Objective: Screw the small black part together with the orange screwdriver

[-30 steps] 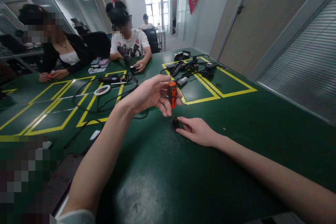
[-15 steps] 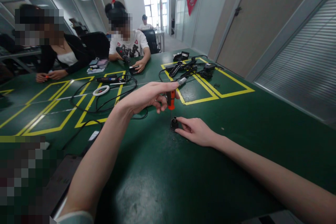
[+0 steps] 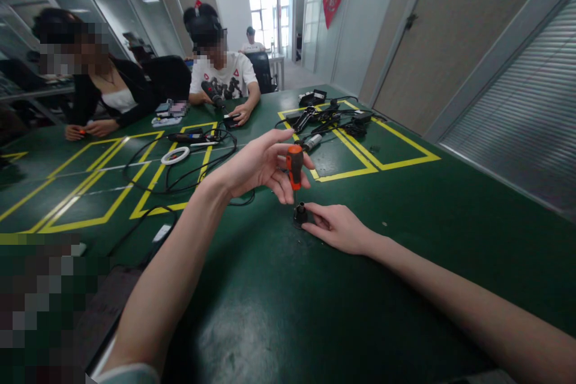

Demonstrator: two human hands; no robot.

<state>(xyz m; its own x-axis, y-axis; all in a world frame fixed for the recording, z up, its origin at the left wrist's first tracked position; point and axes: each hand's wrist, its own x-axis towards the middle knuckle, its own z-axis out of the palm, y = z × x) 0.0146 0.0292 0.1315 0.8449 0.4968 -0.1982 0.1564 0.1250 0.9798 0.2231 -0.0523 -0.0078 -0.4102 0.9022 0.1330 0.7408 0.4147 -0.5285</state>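
An orange and black screwdriver (image 3: 295,167) stands nearly upright, its tip down at a small black round part (image 3: 300,216). My left hand (image 3: 265,163) reaches in from the left. Its fingers curl loosely round the screwdriver handle, and the thumb is raised clear of the handle's top. The black part sits on the green table (image 3: 351,306) and has a short tube-like piece standing up from it. With thumb and fingers, my right hand (image 3: 335,225) pinches the part's right side. The screwdriver's tip is too small to make out.
Beyond my hands lie black cables and devices (image 3: 333,117) within yellow tape lines. Left of them are a white ring (image 3: 175,156) and a looped black cable (image 3: 130,177). Across the table, a person in a white shirt (image 3: 227,75) holds a power drill (image 3: 213,95); another person sits farther left.
My left hand has shifted from over the screwdriver's top to beside it, thumb lifting, so the orange handle top shows. My right hand still pinches the black part.
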